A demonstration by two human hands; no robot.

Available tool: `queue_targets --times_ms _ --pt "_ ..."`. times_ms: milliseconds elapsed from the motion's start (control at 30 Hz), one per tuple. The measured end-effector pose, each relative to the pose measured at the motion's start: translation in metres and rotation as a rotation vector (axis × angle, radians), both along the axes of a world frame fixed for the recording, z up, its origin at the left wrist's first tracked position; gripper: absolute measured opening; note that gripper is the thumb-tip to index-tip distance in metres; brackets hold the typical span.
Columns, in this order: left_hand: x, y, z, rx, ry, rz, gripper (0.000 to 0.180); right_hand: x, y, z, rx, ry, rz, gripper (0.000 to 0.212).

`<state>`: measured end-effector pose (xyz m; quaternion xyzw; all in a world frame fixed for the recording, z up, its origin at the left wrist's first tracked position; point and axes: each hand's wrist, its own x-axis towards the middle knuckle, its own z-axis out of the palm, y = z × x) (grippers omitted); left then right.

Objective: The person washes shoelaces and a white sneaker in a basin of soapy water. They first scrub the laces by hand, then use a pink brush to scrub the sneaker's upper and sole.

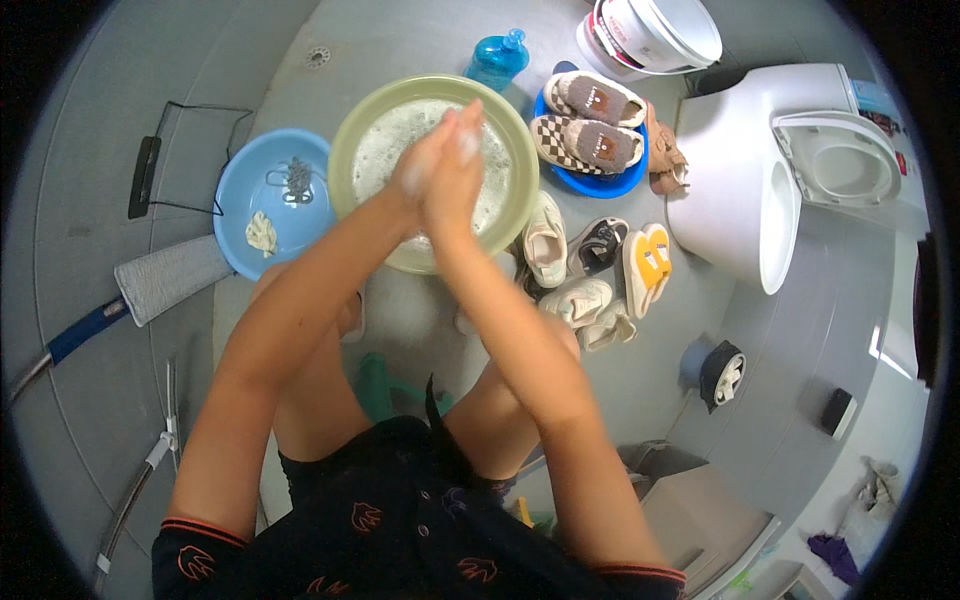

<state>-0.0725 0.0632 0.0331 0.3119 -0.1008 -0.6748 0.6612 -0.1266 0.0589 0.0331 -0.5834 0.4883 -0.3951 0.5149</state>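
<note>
My left hand (421,165) and my right hand (452,188) are pressed together over a pale green basin (345,195) of foamy water. White suds cling to both. The fingers point away from me and are closed against each other; whatever lies between the palms, if anything, is hidden. Left of it stands a light blue basin (285,240). It holds a grey bundle of laces (297,180) and a crumpled cream-white piece, perhaps laces too (261,233).
A blue bottle (497,62) stands behind the green basin. To the right, checkered shoes (565,142) lie in a dark blue basin (640,170). Several shoes, yellow slippers (647,265), a white toilet (725,190) and a bucket (650,35) surround it. A flat mop (175,280) leans at left.
</note>
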Motion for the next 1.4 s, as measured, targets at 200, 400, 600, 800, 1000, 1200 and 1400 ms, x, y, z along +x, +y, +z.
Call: queue_targets --times_ms 200,400,600,800,1000,1200,1400 --pt "-0.003 -0.002 0.000 0.129 0.015 -0.063 0.047 -0.001 -0.012 -0.003 0.022 -0.044 -0.033 0.056" --pt "0.003 -0.001 -0.015 0.026 0.245 -0.006 0.049 0.004 -0.009 -0.004 -0.063 0.014 -0.011 0.055" --pt "-0.003 0.000 -0.010 0.160 0.162 -0.074 0.053 -0.006 -0.016 -0.003 -0.141 0.157 -0.056 0.051" --pt "0.004 -0.011 -0.009 0.037 0.132 0.057 0.049 0.006 0.002 -0.006 -0.240 0.097 0.005 0.051" --pt "-0.002 0.001 -0.003 0.124 0.145 -0.089 0.048 -0.002 -0.021 -0.009 -0.197 0.152 -0.092 0.051" --pt "0.016 -0.010 -0.008 0.077 0.069 0.072 0.047 0.011 0.009 0.015 -0.185 0.034 0.025 0.050" --pt "-0.011 0.009 0.004 -0.068 0.104 -0.075 0.049 -0.017 -0.056 -0.021 0.050 0.054 -0.110 0.049"
